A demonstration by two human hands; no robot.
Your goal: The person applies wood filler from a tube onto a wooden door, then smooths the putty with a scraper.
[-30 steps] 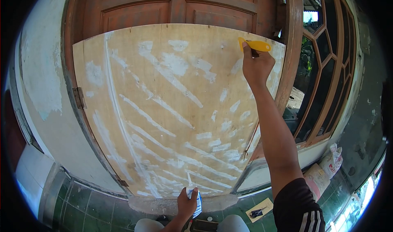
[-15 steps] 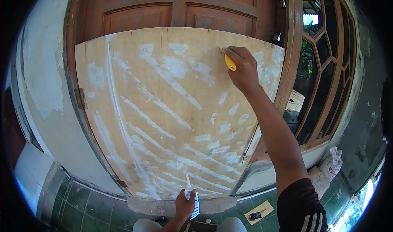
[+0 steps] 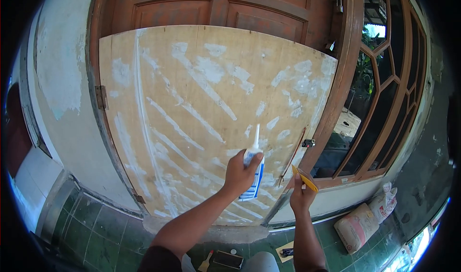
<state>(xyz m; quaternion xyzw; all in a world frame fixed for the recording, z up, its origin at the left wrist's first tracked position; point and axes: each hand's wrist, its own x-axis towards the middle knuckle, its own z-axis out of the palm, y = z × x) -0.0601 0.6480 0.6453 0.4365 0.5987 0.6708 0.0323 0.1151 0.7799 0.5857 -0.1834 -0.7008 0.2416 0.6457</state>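
My left hand point(image 3: 241, 172) is wrapped round a white and blue tube point(image 3: 253, 178), its long white nozzle pointing up before the wooden panel point(image 3: 177, 75). To the right and slightly lower, my right hand point(image 3: 302, 192) grips a yellow scraper point(image 3: 306, 178), held off the panel. White filler marks cover much of the panel, many as slanting streaks, others as patches. A small white dab point(image 3: 263, 55) sits near its top, right of centre.
Behind the panel is a brown door point(image 3: 173, 12), with a latch point(image 3: 308, 143) at the panel's right edge. A window point(image 3: 379, 104) and sacks point(image 3: 357, 226) stand right. On the floor lie a brush point(image 3: 205, 262), a dark tray point(image 3: 228, 259) and a board point(image 3: 285, 252).
My left hand has risen with the tube from the panel's bottom edge. My right hand has come down from the panel's top with the scraper. The view has shifted slightly.
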